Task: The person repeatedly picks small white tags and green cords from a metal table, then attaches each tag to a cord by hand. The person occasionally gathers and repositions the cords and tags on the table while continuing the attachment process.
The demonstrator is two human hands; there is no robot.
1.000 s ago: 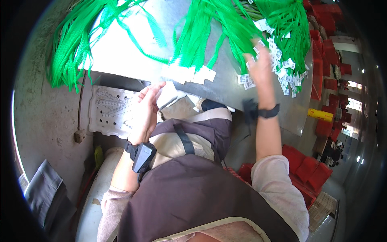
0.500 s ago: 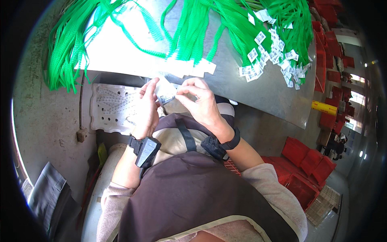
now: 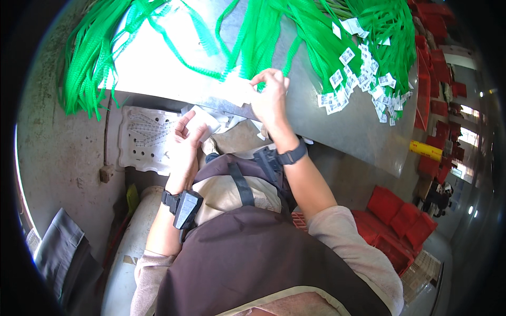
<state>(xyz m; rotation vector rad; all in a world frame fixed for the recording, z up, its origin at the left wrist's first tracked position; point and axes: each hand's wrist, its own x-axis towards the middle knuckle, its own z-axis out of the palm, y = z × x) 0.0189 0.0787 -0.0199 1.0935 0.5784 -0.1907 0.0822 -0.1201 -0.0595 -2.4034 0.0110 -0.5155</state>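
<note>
The left hand (image 3: 184,142) grasps a white rectangular paper piece (image 3: 207,119) just off the grey metal desk's (image 3: 369,141) near edge. The right hand (image 3: 270,97), fingertips drawn together, is at white paper tags (image 3: 235,90) along that edge; whether it grips one cannot be told. Flat green mesh strips (image 3: 255,47) extend inward from there.

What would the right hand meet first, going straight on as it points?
Probably the white tags at the ends of the middle green mesh strips; depth is unclear, so the right hand may be touching them.
</note>
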